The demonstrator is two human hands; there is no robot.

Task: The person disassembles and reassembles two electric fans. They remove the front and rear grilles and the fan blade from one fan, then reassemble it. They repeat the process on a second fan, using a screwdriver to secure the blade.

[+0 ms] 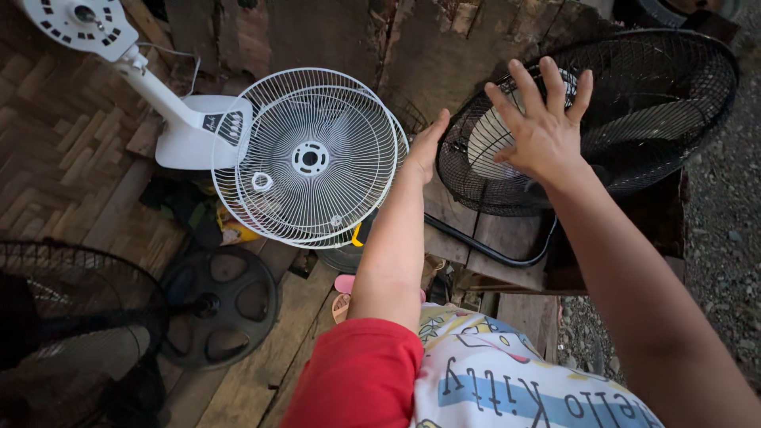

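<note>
White fan stand [170,103], round black base [219,307]

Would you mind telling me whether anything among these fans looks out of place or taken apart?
Yes. Two white fan grilles lie stacked loose, off any fan, beside a white fan body lying tipped over. Both hands, left hand and right hand, reach toward a black fan that leans tilted.

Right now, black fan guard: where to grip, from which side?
Grip the black fan guard by its outer rim, probably one hand per side. It is tilted, open face toward the person; left hand and right hand are already spread at its near-left edge.
</note>
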